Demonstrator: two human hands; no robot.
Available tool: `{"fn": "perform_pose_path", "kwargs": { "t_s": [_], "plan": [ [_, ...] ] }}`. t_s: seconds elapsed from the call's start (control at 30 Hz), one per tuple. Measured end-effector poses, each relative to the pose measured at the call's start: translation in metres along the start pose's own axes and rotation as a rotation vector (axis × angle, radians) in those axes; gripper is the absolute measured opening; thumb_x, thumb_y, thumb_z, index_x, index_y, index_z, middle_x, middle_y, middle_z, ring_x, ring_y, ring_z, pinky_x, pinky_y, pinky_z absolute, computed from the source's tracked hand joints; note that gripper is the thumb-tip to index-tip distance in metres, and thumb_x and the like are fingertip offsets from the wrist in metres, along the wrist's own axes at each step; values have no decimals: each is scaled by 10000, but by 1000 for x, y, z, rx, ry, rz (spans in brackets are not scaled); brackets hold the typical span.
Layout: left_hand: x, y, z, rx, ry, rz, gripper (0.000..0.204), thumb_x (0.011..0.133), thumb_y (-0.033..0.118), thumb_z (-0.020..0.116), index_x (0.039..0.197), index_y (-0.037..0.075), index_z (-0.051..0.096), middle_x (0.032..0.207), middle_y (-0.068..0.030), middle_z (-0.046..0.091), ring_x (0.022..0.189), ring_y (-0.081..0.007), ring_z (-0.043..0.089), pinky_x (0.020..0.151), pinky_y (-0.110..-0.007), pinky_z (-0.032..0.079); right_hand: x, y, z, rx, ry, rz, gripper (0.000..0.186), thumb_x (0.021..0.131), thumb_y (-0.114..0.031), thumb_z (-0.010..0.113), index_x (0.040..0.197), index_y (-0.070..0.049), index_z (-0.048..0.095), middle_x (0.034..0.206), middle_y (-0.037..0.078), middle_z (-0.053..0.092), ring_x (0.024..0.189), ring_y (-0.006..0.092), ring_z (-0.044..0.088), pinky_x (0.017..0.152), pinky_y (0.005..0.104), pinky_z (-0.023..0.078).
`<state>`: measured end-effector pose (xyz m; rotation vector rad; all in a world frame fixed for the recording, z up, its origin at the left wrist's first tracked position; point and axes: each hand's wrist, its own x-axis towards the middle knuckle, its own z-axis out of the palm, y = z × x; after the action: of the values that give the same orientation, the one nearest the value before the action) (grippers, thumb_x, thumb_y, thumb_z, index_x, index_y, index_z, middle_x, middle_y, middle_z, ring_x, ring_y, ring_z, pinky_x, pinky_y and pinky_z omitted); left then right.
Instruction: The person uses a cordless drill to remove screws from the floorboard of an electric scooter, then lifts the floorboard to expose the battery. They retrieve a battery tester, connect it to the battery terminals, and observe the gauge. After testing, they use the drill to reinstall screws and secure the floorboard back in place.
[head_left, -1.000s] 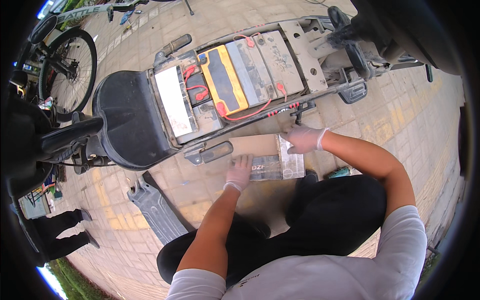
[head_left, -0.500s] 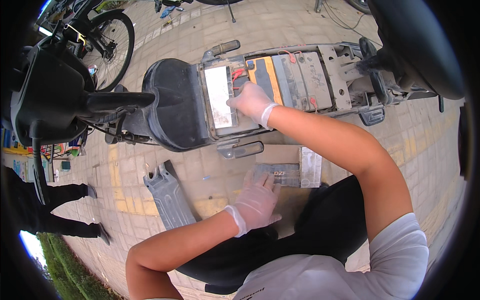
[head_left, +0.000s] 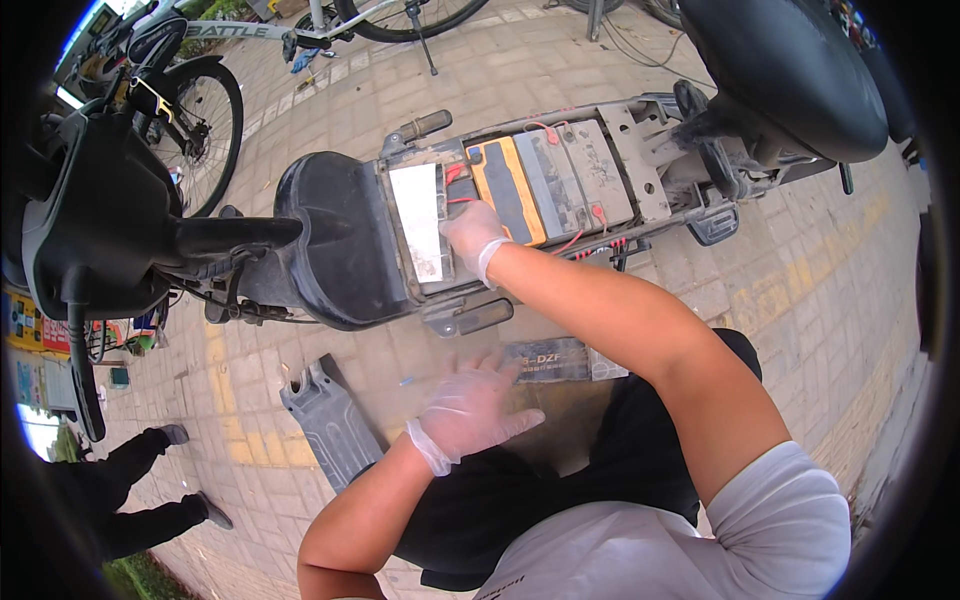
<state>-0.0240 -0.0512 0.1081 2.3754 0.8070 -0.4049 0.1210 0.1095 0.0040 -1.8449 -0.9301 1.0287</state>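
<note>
An electric scooter lies across the view with its battery bay point(head_left: 628, 170) uncovered. A battery with an orange casing point(head_left: 503, 190), a blue-grey battery point(head_left: 552, 180) and taller grey blocks sit in a row there. My gloved right hand point(head_left: 474, 238) reaches into the bay beside a white flat panel point(head_left: 417, 222), fingers curled near red wires point(head_left: 457, 173); what they grip is hidden. My gloved left hand point(head_left: 467, 408) hovers with its fingers spread, slightly blurred, holding nothing. Nearest to it lies a dark printed slab point(head_left: 548, 361) in front of my knees.
A grey plastic cover point(head_left: 335, 425) lies on the paving to the left. The scooter's black floor pan point(head_left: 345, 240) and handlebar point(head_left: 235, 218) stand left of the bay, its black seat point(head_left: 790, 80) at the right. Parked bicycles point(head_left: 200, 130) are behind; another person's legs point(head_left: 150, 490) show at left.
My left hand has lifted off the dark slab and drawn left, fingers spreading. My right hand stays in the bay by the panel, slightly lower along it. The whole view has shifted a little.
</note>
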Motion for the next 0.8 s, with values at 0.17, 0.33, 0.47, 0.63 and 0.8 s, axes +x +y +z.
{"fn": "perform_pose_path", "kwargs": {
  "t_s": [0.17,0.33,0.47,0.63,0.8],
  "plan": [
    [8,-3,3,-44,-13,41,808,886,584,641,1464,50,459,1508,-255,442,1422,-448,378,1184,-632,205,-2,-14,-10,-200,15,40,267,815,-205,714,903,47,729,928,272,714,933,429,697,832,444,550],
    [14,-2,0,-39,-40,53,805,891,586,633,1460,42,465,1511,-265,435,1420,-447,381,1193,-614,200,-3,-28,-37,-289,-52,68,270,867,-139,621,1055,20,731,1092,272,708,1067,430,677,900,439,546],
    [14,-2,-3,-74,-56,46,801,892,591,631,1450,38,477,1511,-267,435,1416,-447,387,1200,-589,205,1,-26,-55,-255,-52,57,268,848,-126,632,1028,49,725,1077,293,703,1061,435,680,885,437,550],
    [9,-2,-5,-85,-29,74,798,896,585,632,1432,11,490,1476,-263,475,1385,-450,416,1186,-554,251,-10,-8,-114,-82,-167,-5,365,839,-177,692,1020,138,667,898,188,708,841,232,672,772,359,524],
    [-2,12,-8,-197,-157,197,777,910,567,624,1396,-28,513,1391,-243,556,1284,-431,509,1108,-462,384,-87,48,-174,-378,-665,-185,272,872,-232,655,915,33,702,817,205,706,790,276,707,738,388,534]
  ]
}}
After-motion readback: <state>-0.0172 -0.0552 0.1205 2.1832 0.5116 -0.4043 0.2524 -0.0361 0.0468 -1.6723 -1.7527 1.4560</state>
